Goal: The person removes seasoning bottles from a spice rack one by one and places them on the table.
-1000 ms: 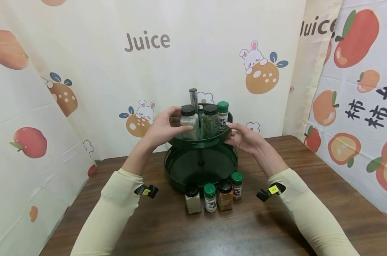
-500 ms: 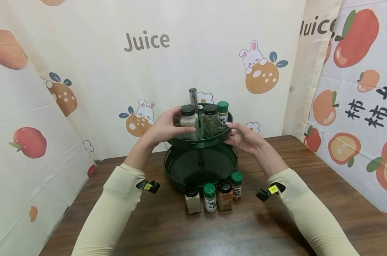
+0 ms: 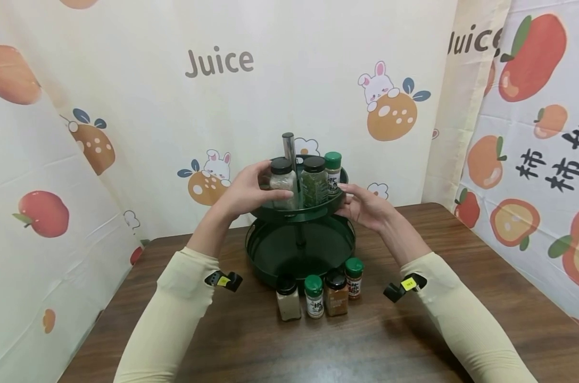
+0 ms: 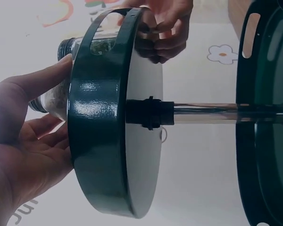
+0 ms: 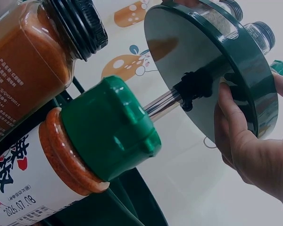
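A two-tier dark green turntable rack (image 3: 301, 215) stands on the table. On its upper tier, the left spice jar (image 3: 282, 181), black-lidded with pale contents, is held between the thumb and fingers of my left hand (image 3: 243, 191). In the left wrist view that thumb (image 4: 49, 77) lies over the tray's rim. A black-lidded jar of green herbs (image 3: 314, 183) and a green-capped spice bottle (image 3: 333, 173) stand to its right. My right hand (image 3: 366, 207) grips the upper tray's right edge, thumb at the rim and fingers (image 5: 231, 108) underneath in the right wrist view.
Before the rack stand a black-lidded jar of beige powder (image 3: 289, 303), a green-capped white-label bottle (image 3: 314, 300), a black-lidded jar of orange-brown powder (image 3: 336, 295) and a green-capped bottle of red spice (image 3: 354, 279). A metal pole (image 3: 288, 146) rises through the upper tray. Printed curtains hang behind.
My left thumb has slid slightly right and down across the jar, and the left forearm has shifted a little to the right. The right hand and the rack look the same.
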Demonstrator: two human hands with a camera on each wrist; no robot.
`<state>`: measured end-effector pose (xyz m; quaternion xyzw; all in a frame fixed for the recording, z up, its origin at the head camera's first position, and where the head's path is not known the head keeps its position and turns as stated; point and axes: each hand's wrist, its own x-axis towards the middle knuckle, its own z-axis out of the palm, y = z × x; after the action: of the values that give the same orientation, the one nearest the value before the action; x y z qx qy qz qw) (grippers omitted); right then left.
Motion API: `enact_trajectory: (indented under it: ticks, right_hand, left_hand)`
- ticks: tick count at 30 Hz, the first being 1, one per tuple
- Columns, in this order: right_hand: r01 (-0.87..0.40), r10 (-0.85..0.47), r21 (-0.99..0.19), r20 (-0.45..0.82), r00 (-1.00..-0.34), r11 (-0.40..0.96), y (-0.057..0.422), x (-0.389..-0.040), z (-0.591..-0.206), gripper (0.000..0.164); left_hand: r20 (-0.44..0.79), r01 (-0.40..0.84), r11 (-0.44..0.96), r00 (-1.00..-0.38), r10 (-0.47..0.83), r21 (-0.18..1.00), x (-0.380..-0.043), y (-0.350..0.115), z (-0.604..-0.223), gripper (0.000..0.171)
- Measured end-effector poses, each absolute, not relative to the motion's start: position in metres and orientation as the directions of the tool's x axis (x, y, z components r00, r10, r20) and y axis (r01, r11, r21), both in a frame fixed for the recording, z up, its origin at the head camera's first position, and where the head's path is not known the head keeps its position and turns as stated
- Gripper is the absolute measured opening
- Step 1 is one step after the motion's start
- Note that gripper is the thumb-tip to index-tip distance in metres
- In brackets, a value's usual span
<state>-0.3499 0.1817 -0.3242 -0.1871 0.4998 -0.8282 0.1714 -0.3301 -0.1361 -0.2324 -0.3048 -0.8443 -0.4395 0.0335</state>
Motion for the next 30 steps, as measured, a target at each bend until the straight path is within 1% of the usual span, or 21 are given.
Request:
enact_trajectory:
  ticks: [6,13,22,30]
  right_hand:
    - [0.105,-0.466,-0.892,0.126,-0.875,-0.440,0.1812,-0.3491,-0.3248,0.034]
    - [0.110,-0.471,-0.890,0.126,-0.873,-0.443,0.1809,-0.3490,-0.3236,0.033]
    - [0.112,-0.460,-0.896,0.111,-0.881,-0.431,0.1808,-0.3495,-0.3228,0.040]
    - [0.117,-0.465,-0.892,0.112,-0.878,-0.436,0.1810,-0.3486,-0.3221,0.039]
  left_hand:
    - [0.336,0.549,0.424,-0.811,0.479,0.721,-0.3303,-0.1347,-0.2326,0.055]
    - [0.339,0.549,0.422,-0.812,0.475,0.722,-0.3282,-0.1331,-0.2315,0.055]
    - [0.342,0.557,0.425,-0.806,0.483,0.713,-0.3288,-0.1330,-0.2304,0.056]
    - [0.342,0.560,0.419,-0.802,0.489,0.715,-0.3276,-0.1338,-0.2246,0.055]
